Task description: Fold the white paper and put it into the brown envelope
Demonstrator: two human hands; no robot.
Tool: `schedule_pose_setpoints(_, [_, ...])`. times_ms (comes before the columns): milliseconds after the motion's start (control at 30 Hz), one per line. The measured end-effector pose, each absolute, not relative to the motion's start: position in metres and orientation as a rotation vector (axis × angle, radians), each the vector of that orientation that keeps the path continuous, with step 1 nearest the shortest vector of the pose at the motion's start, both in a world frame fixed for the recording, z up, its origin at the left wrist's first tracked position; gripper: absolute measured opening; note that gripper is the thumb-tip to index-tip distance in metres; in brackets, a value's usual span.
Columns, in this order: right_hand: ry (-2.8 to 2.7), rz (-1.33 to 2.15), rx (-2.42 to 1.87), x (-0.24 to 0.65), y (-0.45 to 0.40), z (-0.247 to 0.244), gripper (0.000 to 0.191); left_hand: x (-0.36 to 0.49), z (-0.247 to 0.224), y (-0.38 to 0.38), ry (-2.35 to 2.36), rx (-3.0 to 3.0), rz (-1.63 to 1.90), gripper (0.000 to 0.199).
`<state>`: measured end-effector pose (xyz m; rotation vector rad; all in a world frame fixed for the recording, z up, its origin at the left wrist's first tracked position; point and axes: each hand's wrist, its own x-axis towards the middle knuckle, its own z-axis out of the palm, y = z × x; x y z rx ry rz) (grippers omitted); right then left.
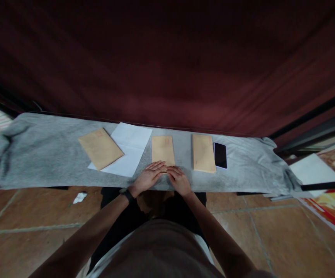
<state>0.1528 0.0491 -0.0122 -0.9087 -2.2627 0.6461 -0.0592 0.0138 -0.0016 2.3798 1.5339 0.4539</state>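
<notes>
A brown envelope (163,148) lies upright on the grey cloth in the middle, its near end under both hands. My left hand (150,176) rests flat across its lower left edge, fingers stretched out to the right. From the other side my right hand (179,180) lies on the lower right edge, fingers extended, its tips close to the left fingertips. Farther left, another brown envelope (100,148) lies tilted over white paper sheets (132,144). A stack of brown envelopes (203,153) sits to the right of the middle one.
A phone (220,155) lies right beside the stack. The narrow table with its grey cloth (51,154) runs left to right, with a dark red curtain (167,69) behind it. A white crumpled tissue (80,197) is on the tiled floor; a white board (315,170) stands at the far right.
</notes>
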Motion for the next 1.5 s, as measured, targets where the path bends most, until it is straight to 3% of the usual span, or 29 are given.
schedule_pose_setpoints(433, [-2.227,0.571,-1.115,0.149,0.050,-0.012,0.019,-0.055,-0.004,0.004,1.583,2.306,0.682,0.043])
schedule_pose_setpoints(633, [-2.271,0.381,-1.115,0.145,0.033,-0.009,0.028,-0.056,-0.008,0.004,1.579,2.350,0.713,0.045])
schedule_pose_setpoints(867, [-2.435,0.302,-1.017,0.138,-0.004,-0.016,0.042,-0.059,-0.006,0.001,1.552,2.453,0.625,0.046])
schedule_pose_setpoints(1000, [-2.434,0.332,-1.052,0.143,-0.002,-0.013,0.042,-0.058,-0.004,-0.008,1.588,2.520,0.520,0.046])
schedule_pose_setpoints(1133, [-2.437,0.359,-1.054,0.151,0.002,-0.010,0.045,-0.054,-0.002,-0.019,1.610,2.575,0.412,0.060])
schedule_pose_setpoints(1500, [-2.400,0.305,-1.157,0.178,0.017,-0.012,0.042,-0.059,-0.002,-0.035,1.684,2.613,0.374,0.062])
